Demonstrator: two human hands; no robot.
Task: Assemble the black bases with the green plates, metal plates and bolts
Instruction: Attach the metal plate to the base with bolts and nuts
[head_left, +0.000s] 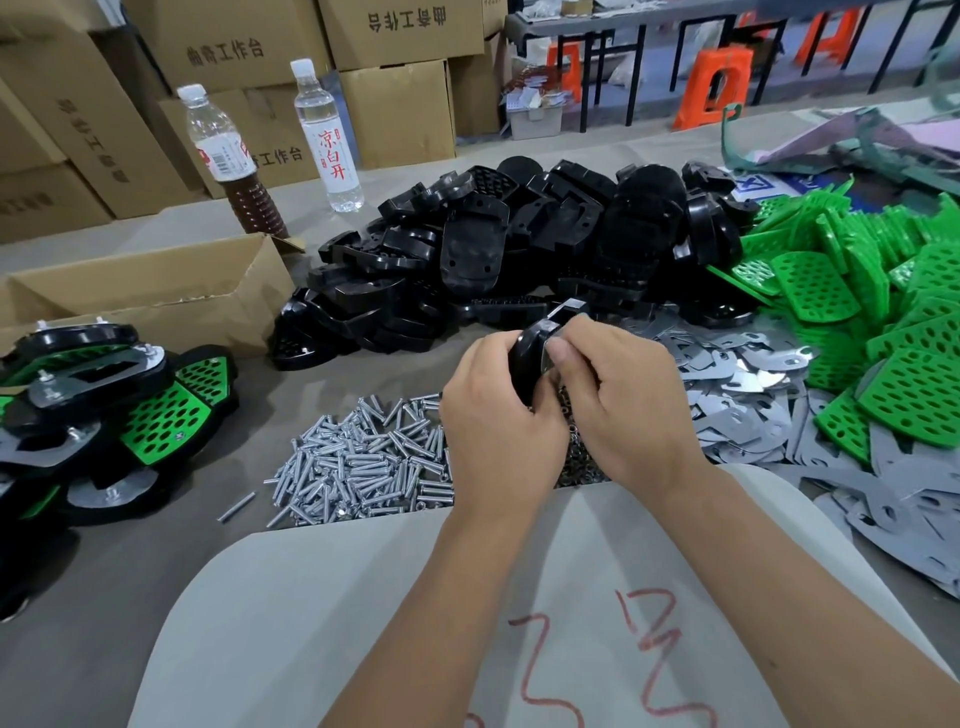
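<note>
Both hands meet over the table's middle around one black base, held on edge with a metal plate against its right face. My left hand grips the base from the left. My right hand pinches the plate against it, thumb on top. Below them lies a heap of silver bolts. A big pile of black bases sits behind, green perforated plates at the right, loose metal plates beside them.
Finished black-and-green assemblies are stacked at the left, next to an open cardboard box. Two bottles stand at the back left before stacked cartons. A small pile of dark nuts lies under my hands. A white sack covers the table's near edge.
</note>
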